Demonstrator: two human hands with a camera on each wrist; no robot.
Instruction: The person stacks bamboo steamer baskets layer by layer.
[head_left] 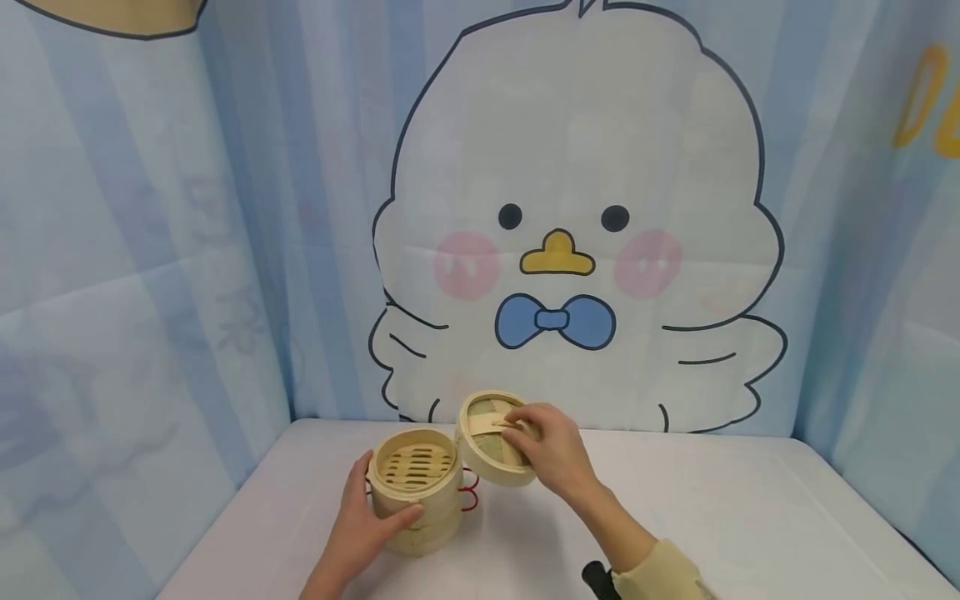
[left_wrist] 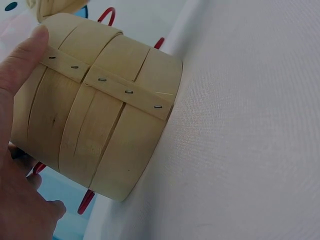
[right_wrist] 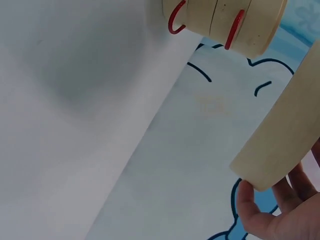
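Observation:
A stacked bamboo steamer (head_left: 435,521) stands upright on the white table, its slatted rack showing at the top. My left hand (head_left: 356,527) grips it from the left, thumb on the front wall and fingers round the far side. In the left wrist view, stapled strips run up the wall of the steamer (left_wrist: 100,115). My right hand (head_left: 555,454) pinches the handle strip of the round bamboo lid (head_left: 487,451). The lid is tilted and held off the table, just right of the steamer's top. In the right wrist view, the lid (right_wrist: 280,125) appears edge-on.
Red loops (head_left: 470,500) stick out from the steamer's sides. The white table (head_left: 675,508) reaches back to a hanging cloth backdrop (head_left: 322,250) with a cartoon bird. Cloth walls stand at the left and right. A black object (head_left: 600,579) shows beside the right sleeve.

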